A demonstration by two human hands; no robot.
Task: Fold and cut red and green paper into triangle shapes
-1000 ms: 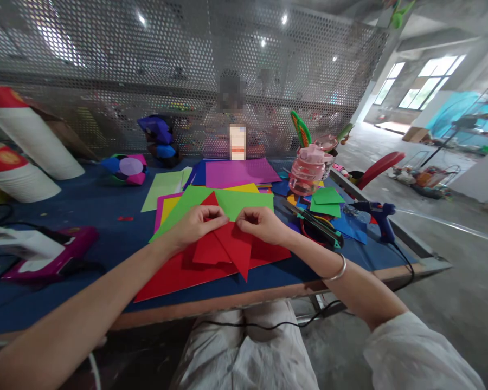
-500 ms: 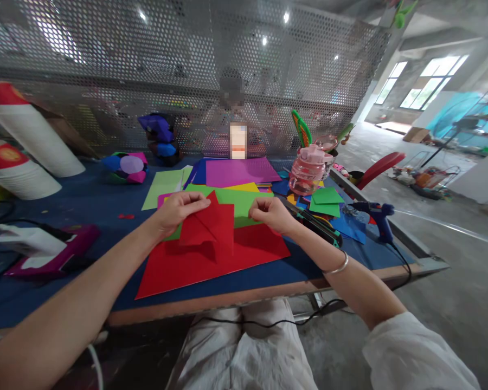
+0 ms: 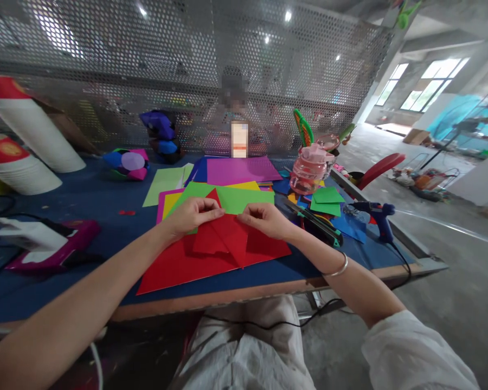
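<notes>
Between my hands is a folded piece of red paper, creased along a diagonal, with one pointed corner up and another hanging down. My left hand pinches its upper edge on the left. On the right, the thumb and fingers of my right hand are closed on the upper right corner. Beneath lies a larger red sheet, partly covered by the folded piece. Just behind it, a green sheet lies over yellow and magenta ones.
A utility knife, green paper pieces and a blue glue gun lie to the right. Behind them stands a pink bottle. Stacked paper cups and a purple power strip are at left. A perforated metal panel rises behind.
The folded red paper has shifted right and turned, its lower point now hanging to the right. My left hand moved right with it; my right hand has closed on its corner.
</notes>
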